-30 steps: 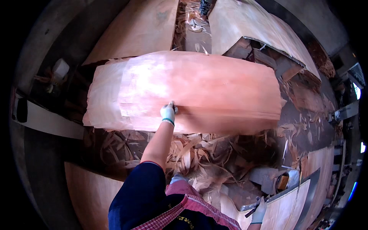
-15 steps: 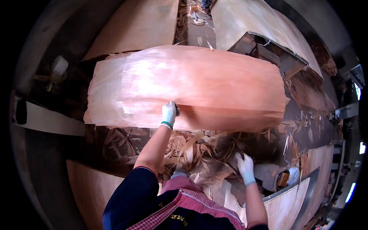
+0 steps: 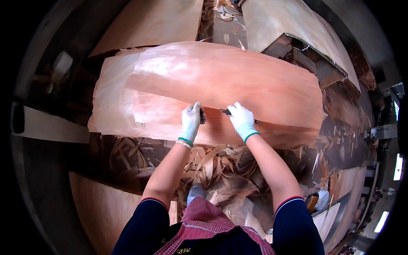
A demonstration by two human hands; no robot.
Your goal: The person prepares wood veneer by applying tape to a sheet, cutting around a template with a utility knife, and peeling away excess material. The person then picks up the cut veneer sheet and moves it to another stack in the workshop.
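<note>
Across the middle of the frame a large sheet of reddish wood veneer (image 3: 221, 85) is spread, its long edges bowed by the lens, its lower edge lying just above a bed of torn veneer scraps (image 3: 212, 170) that covers the floor below it. Near that lower edge both gloved hands are set close together: the left hand (image 3: 191, 121) is laid on the sheet with its fingers curled and pressed together, apparently to pin the thin sheet flat, while the right hand (image 3: 241, 121) is closed around a small dark tool (image 3: 226, 112), whose tip shows between the two hands and points toward the left hand; what kind of tool it is cannot be told. The hands are judged to be placed side by side so that the sheet is steadied right beside the spot where the tool meets it. A paler, patchy zone is seen at the left end of the sheet, where the edge is ragged. Further veneer sheets are stacked at the upper left (image 3: 153, 21) and upper right (image 3: 297, 29) of the frame, and another pale sheet (image 3: 106, 208) lies at the lower left beside the person's sleeve. Open room is left mainly along the sheet's lower edge, over the scraps; toward the upper right the sheet is crowded by dark timber blocks (image 3: 306, 55), and at the far right little free space is seen between the sheet's end and more scattered offcuts.
</note>
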